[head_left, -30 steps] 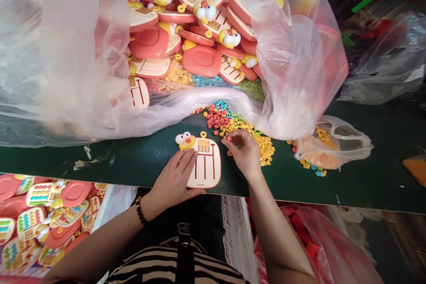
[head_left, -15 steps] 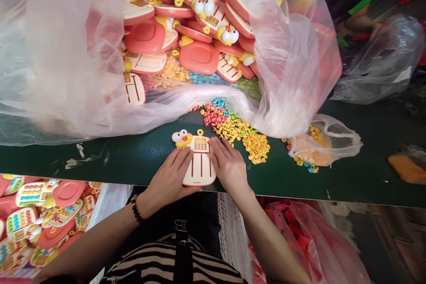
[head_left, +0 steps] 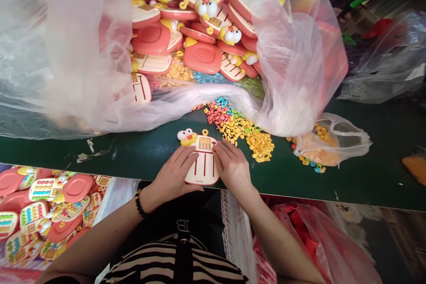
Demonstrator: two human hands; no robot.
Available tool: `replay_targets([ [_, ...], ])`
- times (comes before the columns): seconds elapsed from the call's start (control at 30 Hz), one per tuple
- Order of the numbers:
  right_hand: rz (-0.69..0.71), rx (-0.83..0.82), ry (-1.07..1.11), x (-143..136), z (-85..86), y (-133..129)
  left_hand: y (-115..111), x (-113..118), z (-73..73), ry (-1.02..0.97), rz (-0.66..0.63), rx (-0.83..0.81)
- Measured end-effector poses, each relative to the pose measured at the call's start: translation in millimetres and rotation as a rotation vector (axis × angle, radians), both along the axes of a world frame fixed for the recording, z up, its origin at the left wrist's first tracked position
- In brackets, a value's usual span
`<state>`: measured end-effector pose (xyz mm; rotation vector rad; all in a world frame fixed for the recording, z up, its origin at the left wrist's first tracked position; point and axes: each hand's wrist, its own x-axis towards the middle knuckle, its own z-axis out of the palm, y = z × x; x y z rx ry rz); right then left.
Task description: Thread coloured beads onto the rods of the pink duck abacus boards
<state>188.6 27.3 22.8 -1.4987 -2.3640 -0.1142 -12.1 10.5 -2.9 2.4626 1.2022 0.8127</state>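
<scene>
A toy board (head_left: pixel 203 168) with a cream face, red slots and a yellow bird head with bulging white eyes lies flat on the green table near its front edge. My left hand (head_left: pixel 175 171) grips its left side, thumb along the lower edge and fingers over the face. My right hand (head_left: pixel 234 164) is closed against the board's right side, fingertips at the top of the right slot. Whether a small piece is under those fingertips is hidden. Just beyond lies a heap of small coloured pieces (head_left: pixel 261 144), mostly yellow and red, with some blue and green.
A large clear plastic bag (head_left: pixel 299 66) at the back holds many similar boards (head_left: pixel 203 57). To the right sits a small plastic bag (head_left: pixel 319 146) of orange pieces. Boards with coloured pieces (head_left: pixel 40 191) fill a container at lower left. The table (head_left: pixel 140 153) has its front edge close to my body.
The whole view has shifted slightly to the right. Both hands stay on the board; my right fingertips now cover the spot where a bit of red showed beside the right slot.
</scene>
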Motion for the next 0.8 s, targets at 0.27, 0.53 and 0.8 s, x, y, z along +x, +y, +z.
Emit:
replay_targets([
  [0.27, 0.031, -0.154, 0.232, -37, -22.3, -31, 0, 1, -0.6, 0.042, -0.011, 0.032],
  [0.53, 0.099, -0.311, 0.496, -32, -10.2, 18, 0, 2, -2.4, 0.03, -0.037, 0.087],
  [0.8, -0.099, -0.256, 0.884, -5, -4.0, 31, -1, -2, -0.8, 0.07, -0.046, 0.099],
])
